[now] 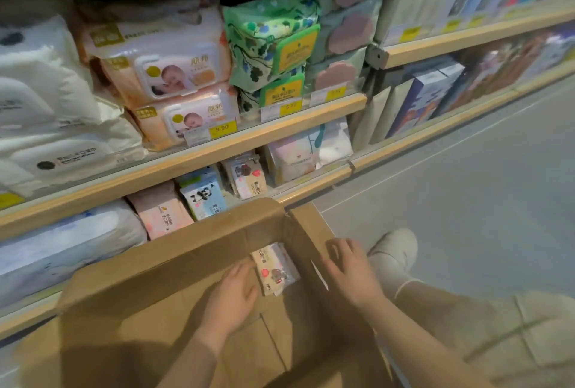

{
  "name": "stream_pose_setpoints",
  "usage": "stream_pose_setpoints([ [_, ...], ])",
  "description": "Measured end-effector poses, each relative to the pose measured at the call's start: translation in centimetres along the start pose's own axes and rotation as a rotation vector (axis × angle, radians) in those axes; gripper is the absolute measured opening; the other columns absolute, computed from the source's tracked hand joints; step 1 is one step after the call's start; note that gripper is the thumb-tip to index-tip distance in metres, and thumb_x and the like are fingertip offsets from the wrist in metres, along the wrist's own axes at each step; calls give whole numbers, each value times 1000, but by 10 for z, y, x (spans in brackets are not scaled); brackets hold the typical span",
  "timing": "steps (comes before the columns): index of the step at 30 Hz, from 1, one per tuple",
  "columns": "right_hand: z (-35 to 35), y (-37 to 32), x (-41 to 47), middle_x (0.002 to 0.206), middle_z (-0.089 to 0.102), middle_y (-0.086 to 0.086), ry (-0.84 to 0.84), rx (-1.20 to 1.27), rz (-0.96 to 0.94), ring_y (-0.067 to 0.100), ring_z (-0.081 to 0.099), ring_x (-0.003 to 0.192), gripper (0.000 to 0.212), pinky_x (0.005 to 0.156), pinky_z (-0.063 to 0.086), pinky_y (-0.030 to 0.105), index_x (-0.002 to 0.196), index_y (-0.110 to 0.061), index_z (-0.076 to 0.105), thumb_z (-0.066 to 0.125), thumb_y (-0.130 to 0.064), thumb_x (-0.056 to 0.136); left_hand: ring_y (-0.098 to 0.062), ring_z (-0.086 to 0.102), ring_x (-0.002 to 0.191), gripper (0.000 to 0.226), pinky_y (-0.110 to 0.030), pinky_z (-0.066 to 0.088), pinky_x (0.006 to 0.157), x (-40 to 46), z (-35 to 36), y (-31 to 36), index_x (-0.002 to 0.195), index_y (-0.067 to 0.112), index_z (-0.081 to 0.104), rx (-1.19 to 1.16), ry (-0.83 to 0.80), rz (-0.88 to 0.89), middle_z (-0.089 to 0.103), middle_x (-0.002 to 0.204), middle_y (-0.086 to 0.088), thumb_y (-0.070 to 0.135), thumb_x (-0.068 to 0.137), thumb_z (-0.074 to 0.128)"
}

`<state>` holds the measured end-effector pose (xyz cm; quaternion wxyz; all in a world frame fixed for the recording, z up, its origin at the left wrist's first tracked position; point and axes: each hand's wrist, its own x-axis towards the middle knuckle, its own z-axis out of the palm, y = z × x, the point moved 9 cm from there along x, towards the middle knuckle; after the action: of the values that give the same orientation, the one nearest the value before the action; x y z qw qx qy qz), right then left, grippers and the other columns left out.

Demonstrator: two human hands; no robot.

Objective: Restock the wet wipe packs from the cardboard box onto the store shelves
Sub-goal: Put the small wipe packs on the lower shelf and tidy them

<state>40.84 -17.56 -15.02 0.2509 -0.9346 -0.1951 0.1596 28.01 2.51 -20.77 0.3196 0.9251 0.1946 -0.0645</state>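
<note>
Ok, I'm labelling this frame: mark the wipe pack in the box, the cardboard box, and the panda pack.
wipe pack (274, 268), head view, its printed front.
cardboard box (199, 250), head view, its far wall.
panda pack (203, 199), head view, the panda print.

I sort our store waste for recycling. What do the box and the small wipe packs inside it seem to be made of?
The box: plain brown corrugated cardboard, matte, with creased, folded flaps. The wipe packs in its corner: probably soft plastic film, glossy and printed, judging by the sheen and crinkled edges. The left hand reaches beside them.

a grey tiled floor (466, 201) fills the right of the frame. a white shoe (395, 247) sits at lower right, above a beige trouser leg (485, 334). blue boxes (426, 98) stand at right centre.
</note>
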Motion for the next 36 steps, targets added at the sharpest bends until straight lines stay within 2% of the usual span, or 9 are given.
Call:
stream_pose_setpoints([
  [3, 16, 10, -5, 136, 40, -4, 6, 38, 20, 11, 41, 121, 45, 94, 29, 16, 137, -27, 40, 36, -47, 97, -11, 47, 122, 48, -31, 41, 101, 0, 20, -13, 139, 25, 39, -41, -61, -57, 48, 135, 5, 24, 92, 50],
  [6, 27, 13, -7, 137, 41, -5, 25, 27, 34, 12, 44, 120, 45, 94, 34, 19, 140, -30, 37, 28, -46, 99, -13, 48, 120, 48, -32, 42, 101, 2, 32, -22, 139, 23, 40, -30, -104, -95, 48, 134, 3, 24, 92, 50],
  [9, 28, 15, -5, 136, 44, -4, 24, 53, 42, 14, 47, 118, 45, 89, 35, 19, 139, -28, 39, 28, -45, 99, -14, 52, 116, 47, -33, 44, 98, 8, 36, -26, 138, 21, 42, -48, -114, -147, 50, 132, 1, 23, 92, 51],
  [16, 34, 24, -6, 134, 45, -6, -6, 138, 91, 12, 50, 114, 44, 88, 36, 20, 136, -29, 39, 29, -50, 98, -20, 53, 115, 46, -36, 45, 97, 25, 61, -27, 135, 15, 45, -127, -143, -209, 51, 131, -5, 20, 91, 54],
  [20, 34, 27, -4, 135, 45, -4, -15, 148, 118, 14, 48, 117, 46, 89, 37, 22, 137, -28, 39, 29, -50, 98, -26, 51, 116, 49, -38, 43, 97, 37, 76, -35, 136, 11, 44, -136, -115, -304, 50, 128, -11, 19, 89, 57],
  [23, 35, 26, -4, 133, 47, -2, -15, 150, 113, 16, 47, 118, 45, 89, 37, 24, 137, -26, 40, 30, -48, 99, -31, 52, 113, 52, -43, 48, 91, 42, 84, -45, 134, 14, 42, -134, -59, -415, 53, 124, -13, 24, 87, 61],
  [28, 38, 26, -3, 130, 48, -1, -20, 145, 113, 15, 48, 116, 44, 86, 33, 21, 136, -24, 41, 32, -45, 99, -35, 59, 100, 47, -48, 52, 83, 54, 105, -62, 117, 10, 46, -184, -11, -520, 61, 110, -14, 35, 82, 65],
  [33, 38, 29, -2, 129, 49, -3, -15, 162, 128, 14, 49, 113, 43, 85, 33, 19, 135, -24, 42, 31, -45, 99, -40, 59, 102, 49, -46, 50, 86, 63, 112, -69, 114, 6, 48, -291, 60, -668, 62, 112, -18, 26, 77, 74],
  [36, 36, 27, -2, 129, 49, -4, -11, 157, 127, 13, 49, 113, 43, 84, 33, 19, 135, -25, 42, 32, -45, 99, -34, 61, 97, 42, -39, 49, 80, 60, 111, -68, 109, 6, 52, -396, 57, -746, 63, 107, -10, 19, 77, 75],
])
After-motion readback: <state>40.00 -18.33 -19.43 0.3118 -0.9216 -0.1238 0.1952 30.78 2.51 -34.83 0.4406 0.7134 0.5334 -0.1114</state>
